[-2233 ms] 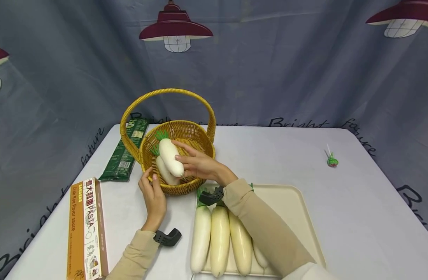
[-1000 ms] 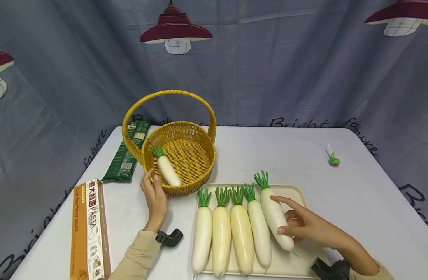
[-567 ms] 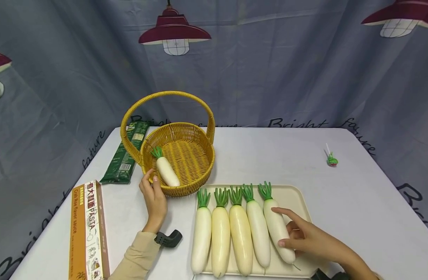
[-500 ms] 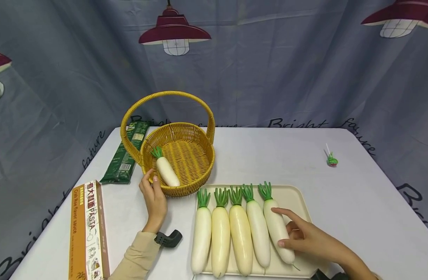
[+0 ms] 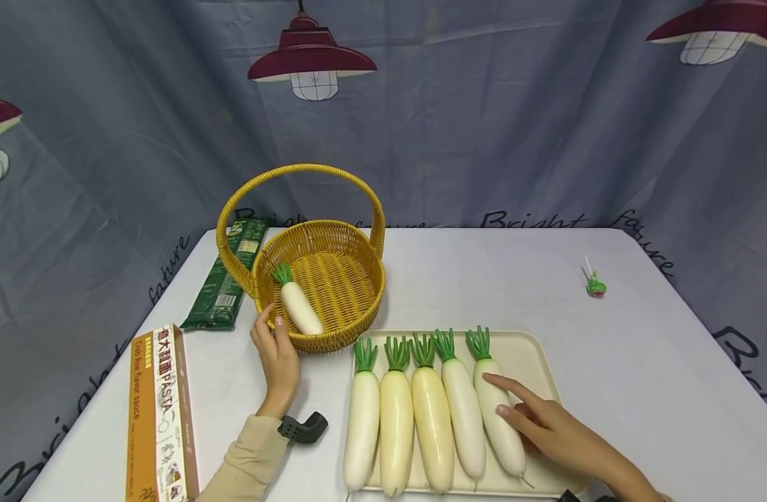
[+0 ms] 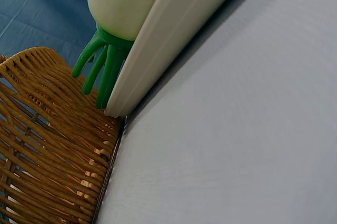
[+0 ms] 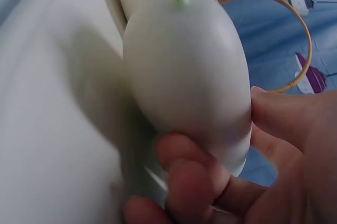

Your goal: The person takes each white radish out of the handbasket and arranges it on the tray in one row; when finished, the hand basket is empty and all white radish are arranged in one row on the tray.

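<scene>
My right hand (image 5: 549, 429) holds a white radish (image 5: 498, 418), the rightmost on the beige tray (image 5: 521, 345). Its index finger and thumb lie along the top; in the right wrist view the other fingers (image 7: 192, 187) curl against the radish's side. Several more radishes, two of them creamier (image 5: 396, 432), lie side by side to its left, green tops toward the back. My left hand (image 5: 278, 359) rests its fingertips on the front-left rim of the yellow wicker basket (image 5: 358, 321). Inside the basket is a small white radish (image 5: 302, 307). The left wrist view does not show the left hand.
A green packet (image 5: 217, 293) lies left of the basket, partly behind its tall handle (image 5: 302, 167). An orange and white pasta box (image 5: 160, 418) lies at the front left. Toward the far right sits a green-wrapped lollipop (image 5: 595, 286). A grey curtain backs the white table.
My right hand has left the basket, where one small radish now shows, and lowered a radish onto the tray's right side. Since then it has turned slightly. My left hand stays at the rim.
</scene>
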Demonstrator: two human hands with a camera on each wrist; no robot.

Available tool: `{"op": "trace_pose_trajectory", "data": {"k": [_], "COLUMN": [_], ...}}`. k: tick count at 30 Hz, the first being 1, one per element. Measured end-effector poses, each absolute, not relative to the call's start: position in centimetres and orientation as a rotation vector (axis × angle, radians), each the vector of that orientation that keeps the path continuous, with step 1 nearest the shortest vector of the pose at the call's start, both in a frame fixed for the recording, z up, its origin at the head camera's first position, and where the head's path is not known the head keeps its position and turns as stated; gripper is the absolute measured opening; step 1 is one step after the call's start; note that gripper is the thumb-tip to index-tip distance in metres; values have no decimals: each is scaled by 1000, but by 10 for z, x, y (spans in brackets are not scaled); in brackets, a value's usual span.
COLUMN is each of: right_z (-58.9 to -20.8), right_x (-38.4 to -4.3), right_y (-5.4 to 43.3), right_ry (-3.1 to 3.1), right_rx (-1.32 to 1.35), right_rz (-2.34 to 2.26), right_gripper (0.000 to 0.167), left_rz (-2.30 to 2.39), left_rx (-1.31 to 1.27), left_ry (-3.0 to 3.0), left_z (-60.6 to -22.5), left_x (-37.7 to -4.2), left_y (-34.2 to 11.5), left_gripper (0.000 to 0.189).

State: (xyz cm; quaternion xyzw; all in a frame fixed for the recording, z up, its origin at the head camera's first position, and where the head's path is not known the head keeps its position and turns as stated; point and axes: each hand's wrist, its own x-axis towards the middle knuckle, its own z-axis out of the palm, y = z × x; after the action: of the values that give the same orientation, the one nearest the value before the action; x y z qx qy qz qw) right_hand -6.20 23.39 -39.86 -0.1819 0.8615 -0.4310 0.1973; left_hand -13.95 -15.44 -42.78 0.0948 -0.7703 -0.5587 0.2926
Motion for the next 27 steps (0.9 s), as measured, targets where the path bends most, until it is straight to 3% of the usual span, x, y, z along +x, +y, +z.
{"op": "trace_pose_trajectory", "data": {"k": [15, 27], "right_z": [-401, -391], "right_x": [-58, -69], "right_y": [227, 223], "right_ry": [2743, 2779], "right_rx": [-645, -784], "right_rz": [-1219, -1484], "right_gripper": [24, 25], "left_rz": [-1507, -1521], "left_rx": [246, 261], "left_ry": [-2043, -2040], "left_z": [-428, -429], "left_x": [-141, -140], "left_y": [-154, -154], "left_gripper": [41, 40]}}
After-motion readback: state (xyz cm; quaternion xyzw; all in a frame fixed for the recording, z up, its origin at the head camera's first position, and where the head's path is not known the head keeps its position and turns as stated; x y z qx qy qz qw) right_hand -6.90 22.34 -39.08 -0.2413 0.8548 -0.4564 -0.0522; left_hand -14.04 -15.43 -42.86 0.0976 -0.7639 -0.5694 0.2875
